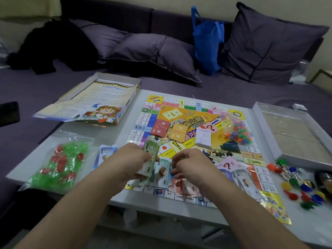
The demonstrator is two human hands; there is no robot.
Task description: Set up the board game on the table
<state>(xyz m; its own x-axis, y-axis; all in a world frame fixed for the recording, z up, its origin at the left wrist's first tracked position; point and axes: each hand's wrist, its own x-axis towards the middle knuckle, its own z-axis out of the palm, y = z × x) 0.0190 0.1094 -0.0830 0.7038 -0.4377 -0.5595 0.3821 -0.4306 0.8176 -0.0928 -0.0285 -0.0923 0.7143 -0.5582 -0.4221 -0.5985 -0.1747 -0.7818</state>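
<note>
Your left hand [133, 159] grips a wad of play money [150, 150] low-center of frame; right hand [188, 165] pinches notes just beside it, over the game board [181, 115] spread on the worktop [125, 123].

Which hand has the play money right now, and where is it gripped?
The left hand holds a fan of green banknotes by their lower ends. The right hand curls over banknotes on the board; what it pinches cannot be told.

Purple cushions [154, 51] lean on the sofa [107, 17]; a blue bag [206, 45] stands between them.
</note>
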